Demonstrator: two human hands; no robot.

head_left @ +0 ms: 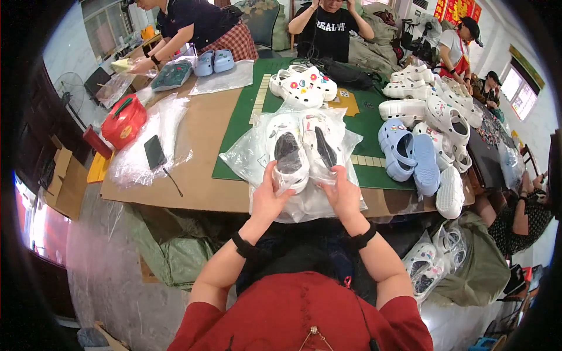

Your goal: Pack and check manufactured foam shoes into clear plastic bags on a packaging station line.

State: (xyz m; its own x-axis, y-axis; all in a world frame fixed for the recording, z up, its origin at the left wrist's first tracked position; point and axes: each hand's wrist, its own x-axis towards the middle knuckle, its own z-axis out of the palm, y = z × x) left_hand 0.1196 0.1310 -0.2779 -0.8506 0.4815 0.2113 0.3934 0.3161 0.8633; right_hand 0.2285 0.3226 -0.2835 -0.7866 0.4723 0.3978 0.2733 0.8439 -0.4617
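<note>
Brown surface [199, 146] with a green mat [246, 123] spread across it, people busy on the far side. Right at the near edge, my left hand [270, 196] has its fingers [275, 174] clamped on the clear plastic bag [252, 155] holding a pair of white clogs [290, 152]. My right hand [344, 196] pinches the same bag, fingers [338, 174] closed on the film. Blue clogs [410, 155] sit just to my right; a red case [123, 121] lies well off left.
</note>
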